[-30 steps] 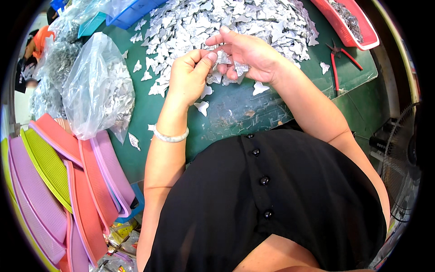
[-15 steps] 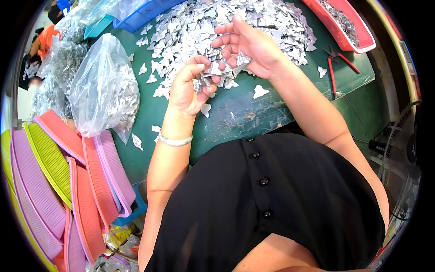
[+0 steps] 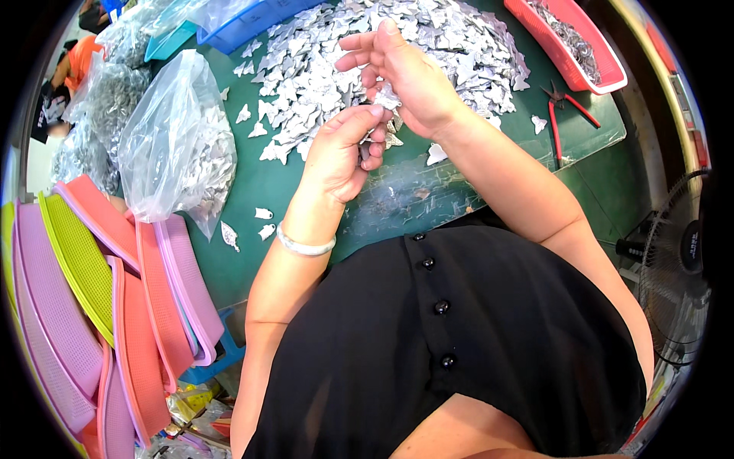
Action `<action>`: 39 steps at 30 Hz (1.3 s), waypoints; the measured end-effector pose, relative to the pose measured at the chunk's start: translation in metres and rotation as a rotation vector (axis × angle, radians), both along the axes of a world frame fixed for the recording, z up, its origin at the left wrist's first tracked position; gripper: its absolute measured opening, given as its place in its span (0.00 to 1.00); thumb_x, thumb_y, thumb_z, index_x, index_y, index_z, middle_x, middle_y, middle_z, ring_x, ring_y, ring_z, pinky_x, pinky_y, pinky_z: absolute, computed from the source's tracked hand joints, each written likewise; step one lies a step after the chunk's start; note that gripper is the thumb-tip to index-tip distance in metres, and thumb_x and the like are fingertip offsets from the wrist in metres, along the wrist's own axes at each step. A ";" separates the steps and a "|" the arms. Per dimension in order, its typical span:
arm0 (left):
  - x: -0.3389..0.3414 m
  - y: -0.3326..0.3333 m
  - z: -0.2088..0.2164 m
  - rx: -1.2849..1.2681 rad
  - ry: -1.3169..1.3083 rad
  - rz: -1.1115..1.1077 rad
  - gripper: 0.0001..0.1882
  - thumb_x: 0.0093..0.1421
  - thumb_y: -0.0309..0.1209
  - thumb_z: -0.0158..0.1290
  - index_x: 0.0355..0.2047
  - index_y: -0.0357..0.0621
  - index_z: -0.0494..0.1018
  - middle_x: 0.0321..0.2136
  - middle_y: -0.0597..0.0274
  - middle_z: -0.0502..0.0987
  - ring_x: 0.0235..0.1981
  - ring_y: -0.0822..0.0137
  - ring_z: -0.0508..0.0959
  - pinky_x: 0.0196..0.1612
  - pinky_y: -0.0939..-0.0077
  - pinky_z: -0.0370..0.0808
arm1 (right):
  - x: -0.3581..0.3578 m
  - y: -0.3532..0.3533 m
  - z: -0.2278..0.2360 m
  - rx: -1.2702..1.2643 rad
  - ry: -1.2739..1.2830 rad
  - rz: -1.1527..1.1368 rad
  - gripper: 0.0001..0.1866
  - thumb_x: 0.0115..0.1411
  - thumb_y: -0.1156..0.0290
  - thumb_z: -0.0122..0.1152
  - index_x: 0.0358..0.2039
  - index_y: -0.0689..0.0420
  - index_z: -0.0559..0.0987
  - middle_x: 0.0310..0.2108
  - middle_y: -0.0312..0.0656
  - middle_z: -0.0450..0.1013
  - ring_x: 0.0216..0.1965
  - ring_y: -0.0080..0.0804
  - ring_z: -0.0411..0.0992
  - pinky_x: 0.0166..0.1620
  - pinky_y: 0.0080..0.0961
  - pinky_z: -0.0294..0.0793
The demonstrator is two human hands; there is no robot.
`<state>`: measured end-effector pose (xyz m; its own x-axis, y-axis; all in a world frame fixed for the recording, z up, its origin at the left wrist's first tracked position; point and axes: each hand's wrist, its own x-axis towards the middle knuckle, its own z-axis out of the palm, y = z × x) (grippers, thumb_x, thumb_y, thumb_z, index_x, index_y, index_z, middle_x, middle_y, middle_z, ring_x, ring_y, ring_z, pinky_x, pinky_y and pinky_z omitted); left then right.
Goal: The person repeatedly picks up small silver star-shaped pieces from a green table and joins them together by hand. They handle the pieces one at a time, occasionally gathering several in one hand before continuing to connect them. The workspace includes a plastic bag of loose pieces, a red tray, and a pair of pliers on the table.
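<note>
Small flat silver-coloured metal castings, some winged in shape, lie in a large heap (image 3: 321, 88) on the green tabletop. In front of the heap my left hand (image 3: 336, 153) is closed around several castings, mostly hidden by its fingers, its thumb pressed forward. Beside it, my right hand (image 3: 420, 88) is turned on its side with its fingers loosely curled. One bright casting (image 3: 387, 97) rests against the right hand's fingers, close to the left thumb tip. A bracelet (image 3: 306, 243) circles my left wrist.
Red-handled pliers (image 3: 557, 122) lie at right, below a pink basket (image 3: 608, 79) of metal pieces. A clear plastic bag (image 3: 164, 145) of castings stands left. Nested coloured baskets (image 3: 76, 268) fill the lower left. A black fan (image 3: 673, 268) stands right; a blue bin (image 3: 245, 27) sits behind.
My left hand has turned over, its thumb now on top, hiding most of its castings. My right hand has shifted slightly left, and the two hands are closer together.
</note>
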<state>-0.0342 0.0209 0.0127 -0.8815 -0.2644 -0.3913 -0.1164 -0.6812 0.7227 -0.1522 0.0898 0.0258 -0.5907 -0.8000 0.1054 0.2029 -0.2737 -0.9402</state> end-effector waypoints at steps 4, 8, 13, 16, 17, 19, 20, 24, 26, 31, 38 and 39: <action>0.005 -0.006 -0.004 -0.006 0.052 0.033 0.09 0.56 0.32 0.51 0.30 0.38 0.71 0.19 0.68 0.67 0.17 0.78 0.64 0.16 0.89 0.56 | -0.012 0.012 0.002 0.136 0.004 0.014 0.23 0.61 0.53 0.42 0.42 0.62 0.71 0.34 0.37 0.70 0.26 0.15 0.61 0.28 0.13 0.61; 0.009 -0.006 -0.002 -0.185 0.086 0.130 0.06 0.54 0.30 0.53 0.28 0.41 0.73 0.17 0.71 0.68 0.16 0.80 0.65 0.16 0.90 0.58 | -0.021 0.033 0.002 0.206 0.027 0.203 0.12 0.55 0.67 0.55 0.37 0.60 0.74 0.29 0.35 0.72 0.22 0.14 0.62 0.23 0.11 0.60; 0.009 -0.008 -0.006 -0.213 0.085 0.131 0.05 0.54 0.31 0.53 0.28 0.43 0.74 0.17 0.72 0.69 0.16 0.81 0.65 0.16 0.90 0.58 | -0.015 0.038 -0.002 0.208 -0.046 0.261 0.07 0.54 0.72 0.56 0.33 0.60 0.75 0.25 0.34 0.72 0.21 0.13 0.64 0.23 0.09 0.61; 0.010 -0.007 -0.005 -0.208 0.081 0.107 0.06 0.55 0.32 0.53 0.27 0.43 0.73 0.17 0.71 0.69 0.16 0.80 0.65 0.16 0.90 0.58 | -0.016 0.037 -0.005 0.218 -0.034 0.267 0.06 0.54 0.72 0.55 0.32 0.60 0.75 0.23 0.34 0.72 0.20 0.13 0.64 0.22 0.09 0.61; 0.010 -0.007 -0.005 -0.206 0.077 0.098 0.06 0.55 0.33 0.53 0.27 0.43 0.73 0.18 0.71 0.69 0.16 0.80 0.65 0.16 0.90 0.58 | -0.015 0.036 -0.005 0.232 -0.028 0.254 0.06 0.54 0.72 0.55 0.31 0.61 0.75 0.22 0.34 0.71 0.19 0.14 0.63 0.21 0.10 0.60; 0.010 -0.007 -0.002 -0.132 0.073 0.098 0.07 0.55 0.34 0.52 0.27 0.44 0.71 0.18 0.69 0.70 0.17 0.79 0.66 0.16 0.89 0.58 | -0.010 0.033 -0.003 0.261 -0.013 0.228 0.07 0.53 0.72 0.55 0.29 0.62 0.74 0.21 0.35 0.70 0.17 0.15 0.61 0.19 0.10 0.59; 0.009 -0.007 -0.002 -0.094 0.071 0.097 0.08 0.56 0.35 0.52 0.28 0.44 0.71 0.19 0.69 0.70 0.17 0.78 0.66 0.16 0.89 0.58 | -0.009 0.033 -0.002 0.261 -0.021 0.243 0.07 0.54 0.71 0.55 0.29 0.62 0.74 0.21 0.35 0.70 0.17 0.15 0.61 0.19 0.11 0.59; 0.010 -0.014 -0.012 0.088 0.089 0.118 0.07 0.55 0.34 0.50 0.28 0.44 0.68 0.21 0.65 0.70 0.19 0.74 0.67 0.17 0.84 0.60 | -0.006 0.029 0.000 0.175 -0.145 0.277 0.12 0.58 0.65 0.49 0.32 0.62 0.74 0.24 0.36 0.71 0.21 0.16 0.63 0.24 0.13 0.62; 0.011 -0.018 -0.015 0.166 0.148 0.128 0.07 0.54 0.33 0.49 0.29 0.44 0.67 0.22 0.63 0.70 0.20 0.71 0.68 0.18 0.82 0.62 | -0.011 0.027 -0.004 0.105 -0.220 0.277 0.19 0.62 0.59 0.42 0.37 0.64 0.72 0.29 0.38 0.71 0.26 0.19 0.64 0.30 0.16 0.66; 0.012 -0.016 -0.015 0.135 0.108 0.055 0.11 0.53 0.33 0.48 0.35 0.42 0.67 0.23 0.62 0.71 0.22 0.70 0.69 0.20 0.82 0.63 | -0.016 0.019 -0.006 -0.111 -0.487 0.325 0.23 0.62 0.55 0.38 0.39 0.65 0.70 0.33 0.44 0.70 0.30 0.26 0.65 0.33 0.22 0.67; 0.010 -0.002 -0.008 0.002 0.051 -0.027 0.10 0.55 0.33 0.51 0.35 0.44 0.69 0.22 0.66 0.72 0.20 0.75 0.69 0.19 0.85 0.61 | -0.013 0.012 -0.006 -0.250 -0.553 0.368 0.27 0.62 0.51 0.34 0.41 0.66 0.68 0.37 0.48 0.69 0.34 0.32 0.66 0.39 0.27 0.68; 0.009 -0.001 -0.009 -0.028 0.052 -0.019 0.09 0.55 0.33 0.51 0.35 0.44 0.69 0.22 0.66 0.72 0.20 0.75 0.69 0.19 0.85 0.61 | -0.010 0.012 -0.005 -0.251 -0.567 0.369 0.27 0.62 0.51 0.34 0.40 0.65 0.69 0.36 0.48 0.69 0.34 0.32 0.66 0.40 0.28 0.68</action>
<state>-0.0248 0.0199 0.0041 -0.9054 -0.2574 -0.3376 -0.0914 -0.6584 0.7471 -0.1621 0.1019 0.0212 -0.3045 -0.9500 0.0695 0.7618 -0.2867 -0.5810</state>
